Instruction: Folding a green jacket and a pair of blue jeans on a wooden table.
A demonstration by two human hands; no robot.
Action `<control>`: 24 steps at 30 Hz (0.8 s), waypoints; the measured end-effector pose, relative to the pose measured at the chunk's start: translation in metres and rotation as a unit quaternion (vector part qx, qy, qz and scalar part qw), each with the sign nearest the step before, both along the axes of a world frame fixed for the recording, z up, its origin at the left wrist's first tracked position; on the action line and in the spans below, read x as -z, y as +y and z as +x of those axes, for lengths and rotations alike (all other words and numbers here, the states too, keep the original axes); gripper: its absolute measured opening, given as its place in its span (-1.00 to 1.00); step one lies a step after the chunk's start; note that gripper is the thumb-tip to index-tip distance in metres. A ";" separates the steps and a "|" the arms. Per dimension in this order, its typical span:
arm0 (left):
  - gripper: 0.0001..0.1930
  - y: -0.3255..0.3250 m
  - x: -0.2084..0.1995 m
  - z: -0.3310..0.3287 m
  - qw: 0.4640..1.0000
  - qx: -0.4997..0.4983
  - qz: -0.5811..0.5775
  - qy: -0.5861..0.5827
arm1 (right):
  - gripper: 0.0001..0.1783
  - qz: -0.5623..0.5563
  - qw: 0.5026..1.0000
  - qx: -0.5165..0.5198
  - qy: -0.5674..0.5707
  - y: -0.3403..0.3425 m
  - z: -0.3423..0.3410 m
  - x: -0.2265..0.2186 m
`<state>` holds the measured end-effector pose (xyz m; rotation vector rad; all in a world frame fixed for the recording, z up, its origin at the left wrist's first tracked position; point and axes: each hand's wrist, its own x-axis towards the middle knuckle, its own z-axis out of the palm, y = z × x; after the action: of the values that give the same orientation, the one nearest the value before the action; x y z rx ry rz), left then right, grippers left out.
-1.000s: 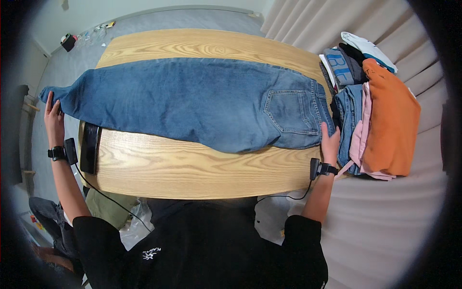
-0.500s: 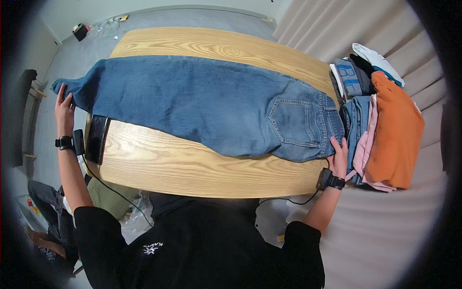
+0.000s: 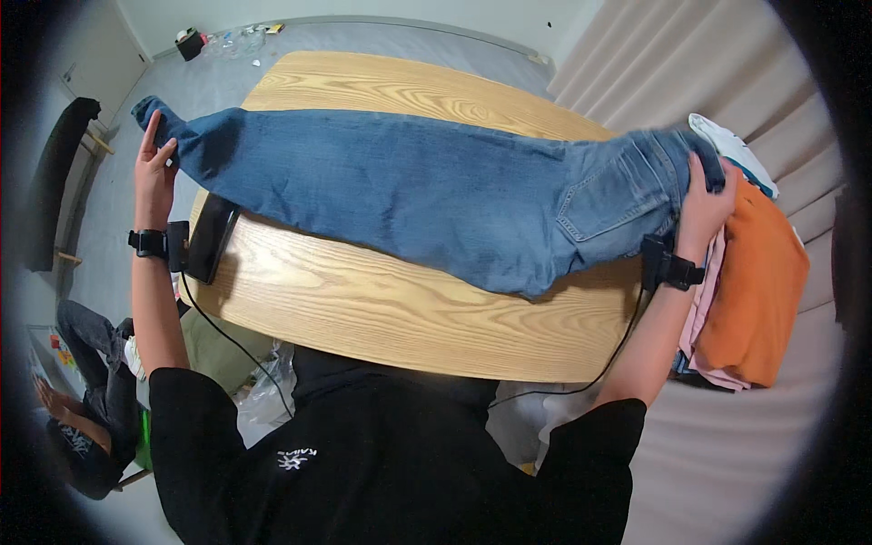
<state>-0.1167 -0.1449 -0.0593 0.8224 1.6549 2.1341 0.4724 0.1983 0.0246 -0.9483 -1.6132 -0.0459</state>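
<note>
A pair of blue jeans [image 3: 391,182], folded lengthwise, stretches across the wooden table [image 3: 381,322] from left to right. Beyond the table's left edge, my left hand [image 3: 156,168] grips the leg end, which is bent upward. My right hand [image 3: 707,204] is closed on the waistband at the other end, with the thumb on top and the fingers partly hidden. That waist end is raised off the table, and the back pocket [image 3: 613,200] faces up. Dark wrist straps with small boxes and cables sit on both my wrists.
Stacked clothes stand at the right, with an orange garment [image 3: 758,282] and a white one [image 3: 722,136] showing. A black phone-like device [image 3: 216,238] lies at the table's left edge. Another person [image 3: 86,400] sits at the lower left. A beige curtain [image 3: 654,54] hangs at the right.
My right hand has lifted the waistband off the table and moved it up and right. My left hand has raised the leg end slightly. The whole view has shifted a little.
</note>
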 end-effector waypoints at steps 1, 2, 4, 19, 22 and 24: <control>-0.44 0.001 0.000 0.002 1.000 0.005 0.002 0.007 | -0.72 0.024 1.000 -0.016 -0.006 -0.013 -0.025 -0.010; -0.44 0.003 -0.002 0.008 1.000 0.007 0.000 0.007 | -0.68 -0.018 0.997 -0.073 -0.021 -0.036 -0.050 -0.019; -0.44 0.003 -0.005 0.018 0.998 -0.040 -0.044 0.037 | -0.52 -0.138 0.943 -0.294 -0.071 -0.094 -0.102 -0.021; -0.41 0.006 -0.016 0.022 0.998 -0.010 -0.034 0.051 | -0.45 -0.152 0.844 -0.291 -0.425 -0.152 -0.092 0.111; -0.41 0.022 -0.038 0.044 0.996 0.033 -0.001 0.089 | -0.48 -0.162 0.845 -0.315 -0.400 -0.146 -0.096 0.111; -0.40 0.046 -0.062 0.078 0.989 0.051 0.028 0.134 | -0.50 -0.161 0.845 -0.322 -0.395 -0.146 -0.098 0.106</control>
<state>-0.0385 -0.0993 0.0022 1.2308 1.6414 2.0823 0.3743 0.0519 -0.0814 -0.5941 -2.7169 0.3555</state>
